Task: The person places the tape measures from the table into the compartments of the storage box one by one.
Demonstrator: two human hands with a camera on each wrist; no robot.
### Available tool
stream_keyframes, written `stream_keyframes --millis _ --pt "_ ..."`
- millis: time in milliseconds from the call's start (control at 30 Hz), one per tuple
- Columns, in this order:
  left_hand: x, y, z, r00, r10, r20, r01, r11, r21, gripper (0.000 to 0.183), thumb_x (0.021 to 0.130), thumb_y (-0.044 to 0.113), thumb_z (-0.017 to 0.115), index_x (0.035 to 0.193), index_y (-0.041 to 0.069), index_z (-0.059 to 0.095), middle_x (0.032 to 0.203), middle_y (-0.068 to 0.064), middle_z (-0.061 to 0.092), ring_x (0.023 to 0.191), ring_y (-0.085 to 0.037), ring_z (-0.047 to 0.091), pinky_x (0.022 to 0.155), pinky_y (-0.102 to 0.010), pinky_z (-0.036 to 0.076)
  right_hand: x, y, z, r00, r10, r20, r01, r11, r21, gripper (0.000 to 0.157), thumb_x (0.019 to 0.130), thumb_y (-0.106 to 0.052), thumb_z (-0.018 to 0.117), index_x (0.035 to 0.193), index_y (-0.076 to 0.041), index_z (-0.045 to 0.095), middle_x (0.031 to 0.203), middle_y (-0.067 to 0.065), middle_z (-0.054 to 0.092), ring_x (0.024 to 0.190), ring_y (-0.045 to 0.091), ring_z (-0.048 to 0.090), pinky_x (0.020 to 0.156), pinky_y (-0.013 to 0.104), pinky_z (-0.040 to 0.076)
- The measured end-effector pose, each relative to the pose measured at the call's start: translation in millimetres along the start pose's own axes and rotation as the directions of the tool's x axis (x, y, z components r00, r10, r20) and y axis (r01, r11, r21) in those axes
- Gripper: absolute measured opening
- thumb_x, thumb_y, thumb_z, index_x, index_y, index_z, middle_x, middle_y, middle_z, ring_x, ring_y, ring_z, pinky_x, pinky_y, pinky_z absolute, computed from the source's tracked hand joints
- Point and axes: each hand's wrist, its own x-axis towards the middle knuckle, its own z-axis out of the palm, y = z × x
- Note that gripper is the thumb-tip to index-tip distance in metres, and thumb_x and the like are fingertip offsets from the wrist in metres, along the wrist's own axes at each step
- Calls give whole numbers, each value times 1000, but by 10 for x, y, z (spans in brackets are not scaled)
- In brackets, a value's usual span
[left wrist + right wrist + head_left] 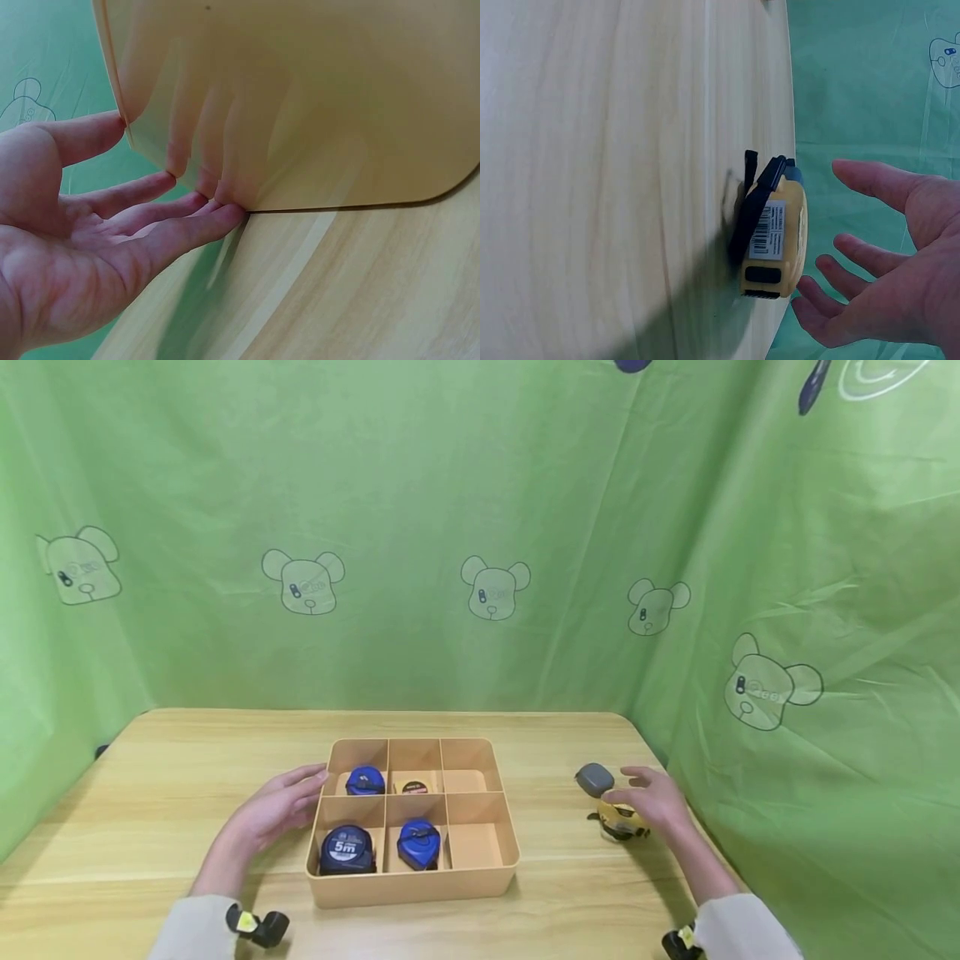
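Observation:
My left hand (281, 807) touches the left outer wall of an orange divided box (412, 888), its fingertips against the side in the left wrist view. In the box's compartments lie a blue tape measure (365, 781) at back left, a yellow one (415, 787) at back middle, a dark blue 5m one (347, 850) at front left and another blue one (418, 844) at front middle. Over a yellow tape measure (774, 238) with a black strap and a barcode label, my right hand (655, 800) hovers with spread fingers. A grey tape measure (595, 779) lies just behind it.
The wooden table (225, 735) carries everything. Green curtains (397, 527) printed with bear faces hang behind the table and along its right side. Both right-hand compartments of the box show bare floors.

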Motion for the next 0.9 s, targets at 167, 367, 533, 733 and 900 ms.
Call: stream_keyframes --millis 167,367,533,733,900 --pt "-10 -2 6 1000 4 8 -4 1000 0 73 108 33 48 158 -7 14 159 -33 29 147 -49 31 120 -58 34 -3 52 12 1000 -2 5 2 1000 -25 79 86 -29 79 147 6 44 147 40 44 130 57 47 105 63 48" --pt "-13 0 12 1000 5 8 -5 1000 -3 75 108 34 49 158 -7 13 159 -33 29 147 -50 31 120 -58 33 7 101 25 1000 12 10 -12 1000 -25 84 81 -27 82 148 6 44 148 40 42 131 59 44 106 63 48" --pt "7 -9 6 1000 -2 -11 2 1000 -5 74 107 35 49 158 -7 14 159 -32 30 148 -49 31 120 -57 33 20 151 47 999 36 36 -36 999 -7 89 78 -25 83 150 5 41 151 40 37 132 58 44 108 64 45" --pt "9 -10 7 1000 -5 -17 4 1000 -9 76 107 36 50 158 -7 16 159 -32 31 147 -49 32 120 -56 33 29 194 73 998 30 51 -31 999 9 91 75 -21 85 150 5 41 149 40 40 123 50 55 104 58 49" --pt "6 -14 5 1000 2 -3 -2 1000 -5 74 107 35 49 158 -8 15 159 -33 29 147 -49 31 120 -57 33 30 220 89 998 26 51 -27 999 25 92 71 -17 87 148 7 43 139 38 52 106 34 63 85 37 55"
